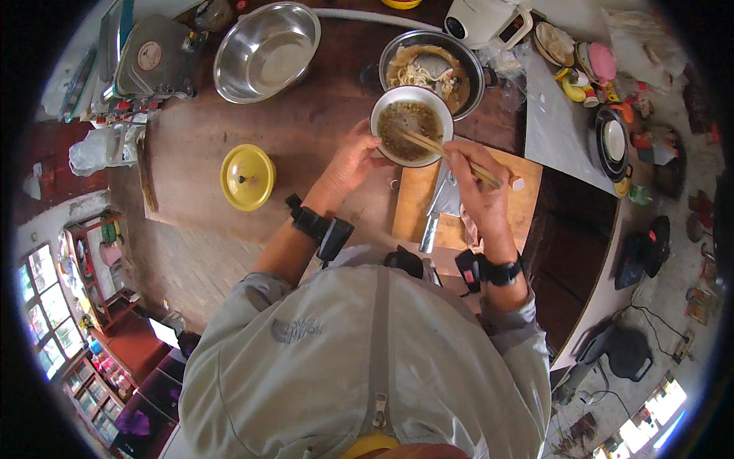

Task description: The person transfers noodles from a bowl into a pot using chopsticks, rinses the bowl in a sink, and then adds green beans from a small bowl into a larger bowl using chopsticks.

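Observation:
My left hand grips the side of a white bowl with a dark rim, thumb near the lip. Brown broth with small bits fills much of it. Between the fingers of my right hand is a pair of wooden chopsticks, their tips dipping into the broth. Just beyond the bowl sits a metal pot with noodles and brown residue inside; the bowl hides part of its near rim. Below my right hand, a cleaver lies on a wooden cutting board.
A steel basin stands at the far left of the wooden table, with a yellow lid nearer me. A white kettle-like appliance is behind the pot. To the right, a light countertop holds dark pans with a white bowl.

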Motion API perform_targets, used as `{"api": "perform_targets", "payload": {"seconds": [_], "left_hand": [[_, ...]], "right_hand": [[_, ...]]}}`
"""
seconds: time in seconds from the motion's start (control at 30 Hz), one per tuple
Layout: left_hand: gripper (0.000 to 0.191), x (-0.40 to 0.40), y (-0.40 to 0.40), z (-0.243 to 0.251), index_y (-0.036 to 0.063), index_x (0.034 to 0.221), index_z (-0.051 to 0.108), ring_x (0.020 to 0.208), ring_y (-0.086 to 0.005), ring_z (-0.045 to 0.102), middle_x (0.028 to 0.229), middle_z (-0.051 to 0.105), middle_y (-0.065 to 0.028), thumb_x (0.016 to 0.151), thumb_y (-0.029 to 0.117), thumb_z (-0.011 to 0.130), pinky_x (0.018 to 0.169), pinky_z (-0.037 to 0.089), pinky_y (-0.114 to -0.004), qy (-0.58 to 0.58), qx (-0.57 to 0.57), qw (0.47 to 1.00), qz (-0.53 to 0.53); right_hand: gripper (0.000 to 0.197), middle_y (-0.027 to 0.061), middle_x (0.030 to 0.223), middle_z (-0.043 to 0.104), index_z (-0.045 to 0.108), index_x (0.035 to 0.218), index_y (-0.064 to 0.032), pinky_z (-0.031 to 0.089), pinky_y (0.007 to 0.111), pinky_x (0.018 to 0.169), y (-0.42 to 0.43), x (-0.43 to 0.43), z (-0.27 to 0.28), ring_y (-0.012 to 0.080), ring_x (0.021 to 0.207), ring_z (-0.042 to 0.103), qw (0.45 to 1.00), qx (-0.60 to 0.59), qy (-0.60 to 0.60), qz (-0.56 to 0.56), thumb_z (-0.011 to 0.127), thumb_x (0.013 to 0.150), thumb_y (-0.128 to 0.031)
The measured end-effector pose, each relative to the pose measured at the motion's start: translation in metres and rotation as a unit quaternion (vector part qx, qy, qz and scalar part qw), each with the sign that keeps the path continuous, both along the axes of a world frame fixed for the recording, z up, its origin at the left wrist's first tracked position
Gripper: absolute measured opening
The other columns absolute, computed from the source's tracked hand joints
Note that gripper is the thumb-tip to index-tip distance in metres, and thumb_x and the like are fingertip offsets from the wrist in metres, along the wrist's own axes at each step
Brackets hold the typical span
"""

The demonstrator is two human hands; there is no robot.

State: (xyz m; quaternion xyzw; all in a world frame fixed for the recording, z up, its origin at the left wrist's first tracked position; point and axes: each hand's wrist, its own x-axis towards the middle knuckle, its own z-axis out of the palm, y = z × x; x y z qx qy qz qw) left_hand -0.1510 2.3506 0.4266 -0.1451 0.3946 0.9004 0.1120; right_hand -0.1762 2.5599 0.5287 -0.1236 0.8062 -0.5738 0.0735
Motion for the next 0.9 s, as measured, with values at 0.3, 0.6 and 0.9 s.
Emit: {"api": "perform_targets", "payload": {"seconds": [0.3, 0.6, 0.9], "left_hand": [[0.053, -0.042, 0.011, -0.006, 0.0061, 0.124, 0.039, 0.103, -0.0250, 0.053, 0.116, 0.050, -0.0106, 0.075, 0.019, 0.056, 0.081, 0.049, -0.045, -0.005, 0.010, 1.000, -0.004], [0.058, -0.067, 0.015, -0.014, 0.0040, 0.125, 0.037, 0.103, -0.0233, 0.054, 0.115, 0.051, -0.0115, 0.074, 0.021, 0.058, 0.082, 0.050, -0.041, 0.007, 0.015, 1.000, -0.018], [0.054, -0.079, 0.023, -0.005, 0.0027, 0.124, 0.038, 0.102, -0.0231, 0.055, 0.114, 0.052, -0.0115, 0.076, 0.021, 0.057, 0.081, 0.051, -0.040, 0.023, 0.026, 0.999, -0.013]], "right_hand": [[0.012, 0.0090, 0.082, 0.061, 0.062, 0.092, 0.0019, 0.045, 0.023, 0.071, 0.009, -0.037, -0.012, 0.0118, 0.075, 0.058, 0.984, 0.048, 0.170, -0.021, 0.056, 0.081, 0.004], [0.017, 0.0098, 0.092, 0.063, 0.063, 0.095, 0.0021, 0.045, 0.022, 0.073, 0.016, -0.056, -0.020, 0.0102, 0.084, 0.057, 0.998, -0.005, 0.067, -0.013, 0.057, 0.080, 0.006], [0.018, 0.0096, 0.087, 0.065, 0.062, 0.098, 0.0016, 0.048, 0.022, 0.068, 0.023, -0.065, -0.023, 0.0124, 0.081, 0.060, 0.993, -0.003, 0.118, -0.020, 0.057, 0.081, 0.002]]}}
